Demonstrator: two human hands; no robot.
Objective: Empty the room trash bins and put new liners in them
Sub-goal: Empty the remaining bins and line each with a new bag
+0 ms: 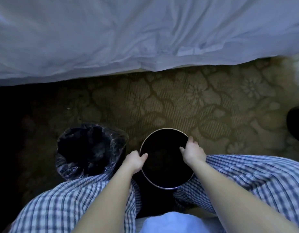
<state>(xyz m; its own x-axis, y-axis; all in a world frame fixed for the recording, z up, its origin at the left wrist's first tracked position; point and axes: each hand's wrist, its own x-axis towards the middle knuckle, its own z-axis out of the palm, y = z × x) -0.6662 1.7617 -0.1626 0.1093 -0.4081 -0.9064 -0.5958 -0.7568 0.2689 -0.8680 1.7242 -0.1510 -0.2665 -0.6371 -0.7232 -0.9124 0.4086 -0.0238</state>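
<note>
A round trash bin (164, 132) with a pale metal rim and a dark inside stands on the carpet between my knees. No liner shows in it. My left hand (134, 161) grips its left rim, thumb inside. My right hand (192, 151) grips the right rim, fingers curled over the edge. To the left stands a second bin (91, 148) with a clear plastic liner draped over its rim and dark contents inside.
A bed with a white wrinkled sheet (128, 39) fills the top of the view, its edge close beyond the bins. Patterned brown carpet (204, 105) lies between. My checked trouser legs (246, 179) flank the bin. A dark object (296, 123) sits at the right edge.
</note>
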